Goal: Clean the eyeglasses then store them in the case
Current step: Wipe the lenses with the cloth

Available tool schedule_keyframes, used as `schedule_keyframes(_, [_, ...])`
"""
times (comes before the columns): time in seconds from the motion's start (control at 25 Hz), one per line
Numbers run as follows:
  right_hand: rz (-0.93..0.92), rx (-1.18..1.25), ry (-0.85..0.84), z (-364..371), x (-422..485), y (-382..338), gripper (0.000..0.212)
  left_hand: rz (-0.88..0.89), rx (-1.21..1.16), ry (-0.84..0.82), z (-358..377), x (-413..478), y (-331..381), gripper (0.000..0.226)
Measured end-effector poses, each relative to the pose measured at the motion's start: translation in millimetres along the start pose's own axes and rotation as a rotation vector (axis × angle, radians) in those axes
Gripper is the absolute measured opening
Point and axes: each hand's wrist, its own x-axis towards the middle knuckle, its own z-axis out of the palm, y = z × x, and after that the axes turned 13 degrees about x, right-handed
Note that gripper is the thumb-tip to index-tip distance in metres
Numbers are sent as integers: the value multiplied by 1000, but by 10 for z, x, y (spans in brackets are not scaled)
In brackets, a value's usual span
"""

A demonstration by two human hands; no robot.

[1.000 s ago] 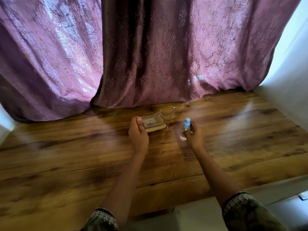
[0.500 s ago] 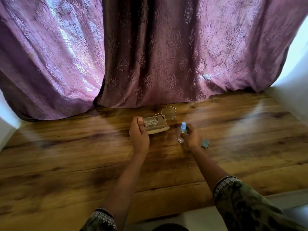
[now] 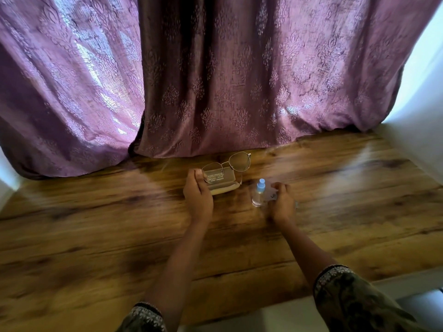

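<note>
Above the case [image 3: 221, 186], L hand [image 3: 197, 195] pinches eyeglasses [image 3: 226, 167] — R hand [image 3: 282, 202] fingers curled on cloth [image 3: 273, 195], beside bottle [image 3: 258, 195].

I saw the thin gold wire-framed eyeglasses [image 3: 226, 167] held upright above the worktop, lenses facing me, one lens higher. Right behind them the open beige hard-shell glasses case [image 3: 221, 186] lay flat, printed text showing inside its raised lid.
</note>
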Motion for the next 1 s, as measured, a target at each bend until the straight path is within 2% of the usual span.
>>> schedule_keyframes(0.2, [66, -155, 69, -120, 52, 107, 37, 2, -1, -7, 25, 11, -11, 27])
schedule_keyframes(0.44, [96, -357, -70, -92, 67, 210, 39, 17, 7, -8, 38, 14, -5, 27])
schedule_keyframes(0.6, [103, -469, 48, -102, 60, 267, 26, 26, 7, -14, 15, 23, -2, 27])
schedule_keyframes(1.0, [86, -125, 252, -92, -360, 219, 25, 27, 7, 19, -126, -101, 41, 25])
